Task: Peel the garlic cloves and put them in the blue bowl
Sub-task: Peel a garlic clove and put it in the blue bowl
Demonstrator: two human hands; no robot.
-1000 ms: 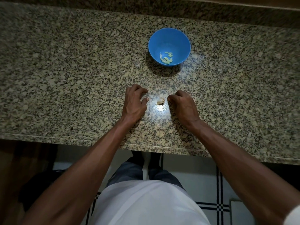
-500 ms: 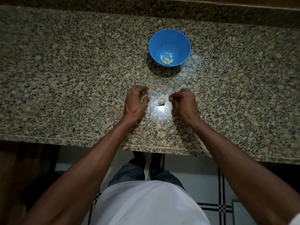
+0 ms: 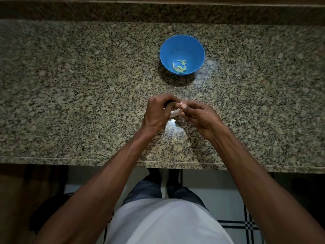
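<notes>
A blue bowl stands on the granite counter, with several peeled pale-green garlic cloves at its bottom. Nearer to me, my left hand and my right hand meet above the counter. Their fingertips pinch a small garlic clove between them, mostly hidden by the fingers. Under the hands lies a pale piece of garlic on the counter, partly covered.
The speckled granite counter runs the full width, with its front edge close to my body. A raised granite ledge runs along the back. Below the counter are tiled floor and my legs.
Both hands have lifted off the counter and come together, pinching a clove between the fingertips. Before, they rested apart on either side of the garlic piece. The view has shifted slightly.
</notes>
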